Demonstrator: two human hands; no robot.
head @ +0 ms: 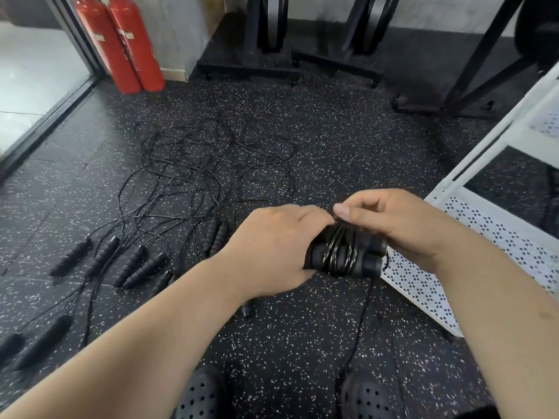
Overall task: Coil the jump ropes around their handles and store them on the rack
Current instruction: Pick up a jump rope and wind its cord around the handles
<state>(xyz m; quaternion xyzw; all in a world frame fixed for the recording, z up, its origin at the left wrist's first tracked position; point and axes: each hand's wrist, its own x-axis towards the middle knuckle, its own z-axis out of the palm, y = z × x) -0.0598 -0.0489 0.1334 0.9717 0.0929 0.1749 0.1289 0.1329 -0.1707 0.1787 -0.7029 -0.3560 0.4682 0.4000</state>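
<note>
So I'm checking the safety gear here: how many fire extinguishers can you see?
2. Both red fire extinguishers stand side by side at the top left, against the wall corner: one on the left, the other just right of it. Their tops are cut off.

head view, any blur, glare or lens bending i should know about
Head view: wide-angle bending bows the white rack and the two extinguishers lean. Light is even and soft, with faint shadow under the hands. Glare shows on the pale floor at upper left and as glints on the coiled rope. The forearms and shoes at the bottom edge look soft; the left hand and right hand are fairly sharp.
</note>
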